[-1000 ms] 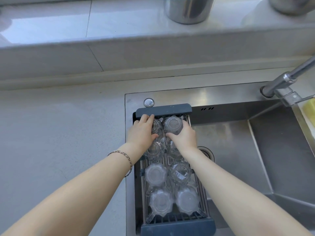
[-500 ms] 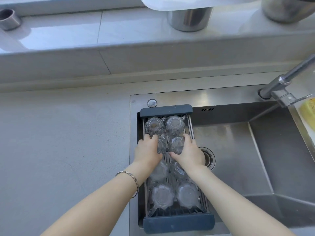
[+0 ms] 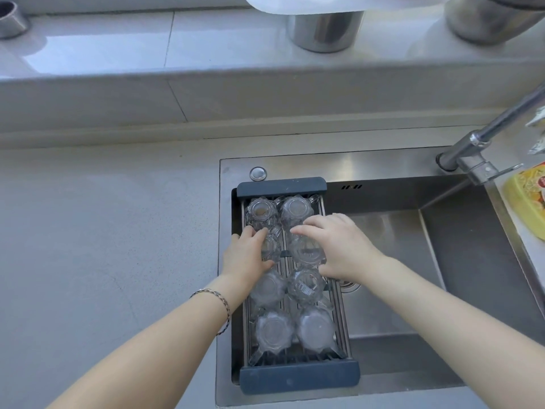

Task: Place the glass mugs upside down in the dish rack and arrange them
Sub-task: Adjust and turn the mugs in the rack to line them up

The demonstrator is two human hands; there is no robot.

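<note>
A dish rack [image 3: 281, 185] with dark blue ends spans the left part of the sink. Several clear glass mugs stand upside down in it in two columns. My left hand [image 3: 246, 255] grips the second mug [image 3: 269, 246] of the left column. My right hand [image 3: 339, 246] wraps the second mug [image 3: 305, 250] of the right column. The far pair [image 3: 262, 211] [image 3: 296, 208] stands free at the rack's top end. Two nearer pairs [image 3: 305, 286] [image 3: 274, 333] sit untouched below my hands.
The steel sink basin [image 3: 398, 261] lies to the right of the rack, with a faucet [image 3: 477, 140] at the back right. A yellow packet [image 3: 529, 199] lies on the sink's right edge. Grey counter [image 3: 103, 246] stretches left. Steel pots [image 3: 324, 31] stand on the sill.
Both hands drew back from the far pair of mugs to the second row. My right hand has since shifted right and spread over its mug. The view has panned slightly.
</note>
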